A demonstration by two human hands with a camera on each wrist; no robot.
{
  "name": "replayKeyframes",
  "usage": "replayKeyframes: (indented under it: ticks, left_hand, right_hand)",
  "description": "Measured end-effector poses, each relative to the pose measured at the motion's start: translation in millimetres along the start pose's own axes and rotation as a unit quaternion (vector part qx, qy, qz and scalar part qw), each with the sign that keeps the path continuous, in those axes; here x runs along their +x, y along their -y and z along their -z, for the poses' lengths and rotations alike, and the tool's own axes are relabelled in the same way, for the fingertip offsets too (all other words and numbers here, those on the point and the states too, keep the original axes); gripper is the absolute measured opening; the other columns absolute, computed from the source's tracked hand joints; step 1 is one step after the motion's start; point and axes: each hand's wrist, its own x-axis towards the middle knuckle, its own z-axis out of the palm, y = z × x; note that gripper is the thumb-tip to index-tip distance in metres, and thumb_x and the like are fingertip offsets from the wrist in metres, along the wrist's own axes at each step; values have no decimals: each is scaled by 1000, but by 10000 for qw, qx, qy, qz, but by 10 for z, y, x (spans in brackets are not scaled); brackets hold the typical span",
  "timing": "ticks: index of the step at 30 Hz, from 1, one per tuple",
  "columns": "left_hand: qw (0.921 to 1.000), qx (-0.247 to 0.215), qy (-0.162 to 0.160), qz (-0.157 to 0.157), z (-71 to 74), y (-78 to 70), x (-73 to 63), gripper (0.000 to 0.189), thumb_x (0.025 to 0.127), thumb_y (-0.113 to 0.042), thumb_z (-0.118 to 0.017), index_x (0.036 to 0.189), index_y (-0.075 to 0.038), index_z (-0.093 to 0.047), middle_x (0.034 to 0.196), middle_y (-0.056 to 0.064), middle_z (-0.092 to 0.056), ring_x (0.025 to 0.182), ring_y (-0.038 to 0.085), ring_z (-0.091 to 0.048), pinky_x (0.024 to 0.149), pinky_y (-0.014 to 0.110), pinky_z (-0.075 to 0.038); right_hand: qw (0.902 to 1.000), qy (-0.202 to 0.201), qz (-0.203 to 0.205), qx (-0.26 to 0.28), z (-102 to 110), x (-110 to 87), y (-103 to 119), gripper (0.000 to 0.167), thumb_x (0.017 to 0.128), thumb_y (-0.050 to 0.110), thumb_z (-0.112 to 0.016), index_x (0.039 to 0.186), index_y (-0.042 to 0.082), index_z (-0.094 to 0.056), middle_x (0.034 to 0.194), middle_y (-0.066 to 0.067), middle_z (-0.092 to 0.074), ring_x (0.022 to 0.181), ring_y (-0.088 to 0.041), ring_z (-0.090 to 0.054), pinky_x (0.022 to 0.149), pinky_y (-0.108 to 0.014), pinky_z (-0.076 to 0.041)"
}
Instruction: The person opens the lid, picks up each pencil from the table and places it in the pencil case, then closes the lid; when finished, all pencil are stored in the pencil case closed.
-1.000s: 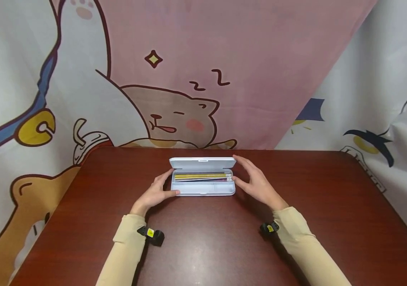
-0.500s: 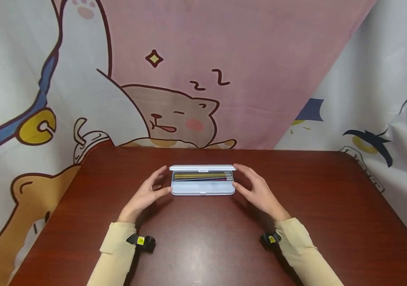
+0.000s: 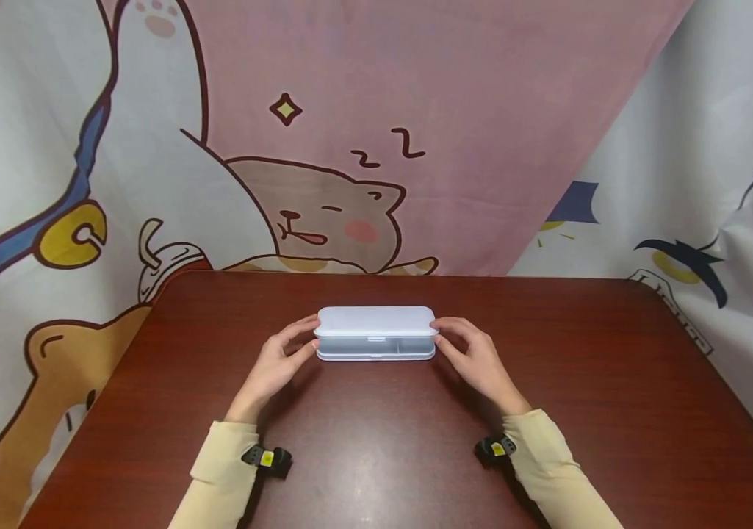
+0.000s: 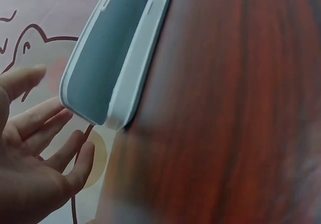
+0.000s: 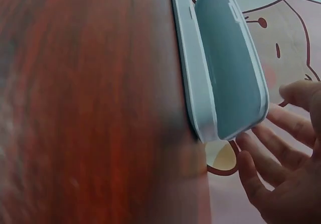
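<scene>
A pale blue-white pencil case [image 3: 376, 321] lies on the table with its lid tilted forward, partly lowered over the base. Through the gap at the front, part of the tray with a divider shows; the pencils inside are hidden by the lid. At the case's left end is my left hand [image 3: 275, 369], its fingertips against the lid's edge, fingers loosely bent. My right hand [image 3: 480, 364] mirrors it at the right end. In the left wrist view, the fingers [image 4: 45, 121] reach the lid's corner; the right wrist view has fingers [image 5: 286, 123] at the other corner.
The dark red-brown wooden table [image 3: 376, 426] reaches back to a hanging cartoon-print cloth [image 3: 482, 147]. Small black cameras are strapped at both wrists, over pale yellow sleeves [image 3: 224, 470].
The lid has swung from upright down toward the front, covering the pencils. My left hand has drawn back from the case's front left corner, then come to the lid's left end.
</scene>
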Motion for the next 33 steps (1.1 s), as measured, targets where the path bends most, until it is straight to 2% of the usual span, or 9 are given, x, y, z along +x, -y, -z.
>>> replayKeyframes:
  ticks: [4,7,9,11,14,15,17,24,33]
  left_hand:
    - [9990,-61,-348,260,-46,-10,-17,35,88,3,-66,122,9,-61,131,22,-56,124,34,-51,97,53,-42]
    - [9971,-181,-635,389,-75,-3,-20,31,86,2,-69,117,5,-67,125,17,-62,117,29,-57,95,45,-46]
    - [9956,-256,-767,481,-91,-93,-30,30,84,4,-70,114,7,-68,122,20,-63,113,32,-59,91,39,-49]
    - [9941,-204,-879,604,-112,-107,-26,30,82,5,-71,112,7,-69,119,20,-65,109,33,-62,86,31,-50]
    - [9907,118,-1017,897,-130,-133,-14,31,80,4,-73,111,4,-71,114,18,-67,110,30,-61,88,30,-49]
    - [9895,231,-1074,938,-137,-85,-2,31,79,3,-74,110,2,-72,112,16,-68,110,27,-62,88,30,-49]
    - [9871,455,-1157,1011,-144,-38,17,31,76,1,-76,108,-2,-74,109,13,-70,111,24,-61,92,39,-47]
    - [9857,794,-1358,606,-181,7,45,29,73,6,-77,101,1,-75,106,15,-70,106,29,-64,93,43,-47]
    - [9854,756,-1368,671,-194,8,51,30,72,6,-79,101,0,-75,107,14,-70,101,28,-66,88,39,-51]
  right_hand:
    - [9997,-78,-243,63,-59,-3,-23,20,88,3,-70,107,1,-71,109,-10,-65,98,-27,-62,81,-47,-52]
    - [9990,-90,-439,68,-95,4,-36,19,86,2,-70,106,1,-72,107,-11,-63,94,-30,-62,78,-47,-53]
    - [9985,-111,-539,30,-113,10,-36,19,85,1,-71,104,1,-73,105,-12,-63,95,-30,-62,79,-46,-53]
    - [9981,-128,-603,-30,-127,13,-40,20,84,0,-72,103,1,-74,104,-12,-64,95,-30,-61,80,-46,-53]
    - [9975,-162,-677,-87,-143,12,-51,19,81,-2,-73,100,0,-75,102,-13,-65,97,-28,-60,81,-46,-52]
    - [9973,-170,-705,-97,-148,11,-58,19,81,-2,-74,99,0,-75,101,-13,-65,97,-28,-61,82,-46,-52]
    - [9970,-168,-752,-110,-158,15,-72,19,80,-2,-74,98,0,-76,100,-13,-66,96,-28,-61,82,-46,-52]
    - [9963,-154,-800,-276,-164,25,-95,19,79,0,-76,98,1,-77,100,-12,-66,93,-27,-62,80,-45,-53]
    - [9958,-132,-817,-386,-159,18,-88,21,78,0,-77,99,2,-77,100,-11,-66,94,-27,-62,79,-45,-52]
